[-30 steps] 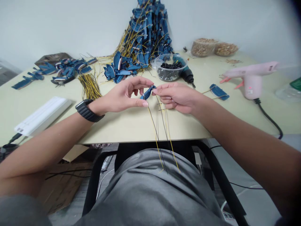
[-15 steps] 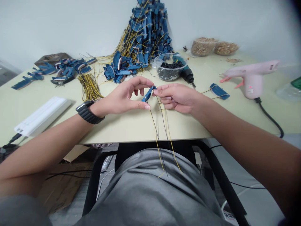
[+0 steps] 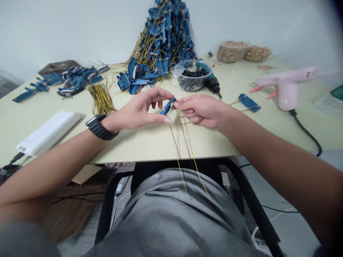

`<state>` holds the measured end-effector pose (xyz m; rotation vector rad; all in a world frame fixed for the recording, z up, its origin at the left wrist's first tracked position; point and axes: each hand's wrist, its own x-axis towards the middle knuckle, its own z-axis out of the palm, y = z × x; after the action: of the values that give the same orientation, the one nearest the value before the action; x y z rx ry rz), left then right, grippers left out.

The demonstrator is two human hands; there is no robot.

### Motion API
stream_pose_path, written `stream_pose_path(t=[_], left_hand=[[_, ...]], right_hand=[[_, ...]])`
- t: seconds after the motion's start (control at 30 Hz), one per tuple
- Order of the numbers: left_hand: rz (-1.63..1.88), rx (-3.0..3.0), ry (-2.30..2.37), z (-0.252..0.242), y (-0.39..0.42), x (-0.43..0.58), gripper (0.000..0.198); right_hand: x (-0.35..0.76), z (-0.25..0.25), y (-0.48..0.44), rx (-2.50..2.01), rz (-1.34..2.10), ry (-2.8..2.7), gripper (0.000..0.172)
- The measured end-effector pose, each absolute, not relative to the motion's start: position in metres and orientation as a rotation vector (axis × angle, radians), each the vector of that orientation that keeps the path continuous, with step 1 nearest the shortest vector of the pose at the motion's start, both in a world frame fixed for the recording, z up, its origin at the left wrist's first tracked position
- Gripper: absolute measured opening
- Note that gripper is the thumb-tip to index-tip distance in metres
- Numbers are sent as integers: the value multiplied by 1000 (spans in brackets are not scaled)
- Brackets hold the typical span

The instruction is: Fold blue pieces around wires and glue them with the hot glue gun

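A small blue strip-like piece [image 3: 167, 107] is held up above the front of the table, tilted, with thin yellow and black wires [image 3: 193, 154] hanging from it down toward my lap. My left hand [image 3: 143, 110] curves around it, index fingertip on its upper end and thumb along its lower end. At the upper right end, my right hand [image 3: 199, 110] pinches the piece or a wire at its edge; the fingertips hide exactly which. Another blue piece [image 3: 249, 102] with two wires lies beyond my right forearm.
A pink glue gun [image 3: 288, 85] stands at the right. Behind my hands are a clear tub [image 3: 194, 84] of small black parts, a drill [image 3: 213, 85] and a tall heap of wired blue pieces [image 3: 168, 39]. Yellow wires [image 3: 100, 98] and a white power strip [image 3: 48, 132] lie left.
Both hands keep their hold on the blue piece and have barely moved. The hanging wires have swayed slightly.
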<state>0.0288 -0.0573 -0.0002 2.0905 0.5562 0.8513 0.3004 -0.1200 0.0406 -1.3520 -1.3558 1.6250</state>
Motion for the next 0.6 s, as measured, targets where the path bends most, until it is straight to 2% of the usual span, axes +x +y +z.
stream_pose_path(t=[0.1,0.2,0.3,0.37,0.47,0.5,0.53,0.6], left_hand=[[840,2015,583,5,-61,30,89],[837,1922,629,9,-64,28,86],[852,1845,675,8,-62,24,82],[875,1783,679,5,-59,21,79],[905,1662,652,-2,-55,18,70],[903,1620,638,-4,-54,18,67],[900,1580,620,-6,-52,17,65],[889,1511,593,-9,-50,16,65]], right_hand=[[312,42,-133,-1496,1344,-1510,30],[348,45,-159,-1635,872,-1680,17],[409,42,-186,-1795,113,-1578,34],[454,35,-196,-1956,-292,-1259,52],[509,21,-197,-2186,-451,-846,77],[520,18,-194,-2237,-420,-839,76],[528,17,-189,-2269,-371,-874,68],[534,18,-178,-2336,-226,-1030,32]])
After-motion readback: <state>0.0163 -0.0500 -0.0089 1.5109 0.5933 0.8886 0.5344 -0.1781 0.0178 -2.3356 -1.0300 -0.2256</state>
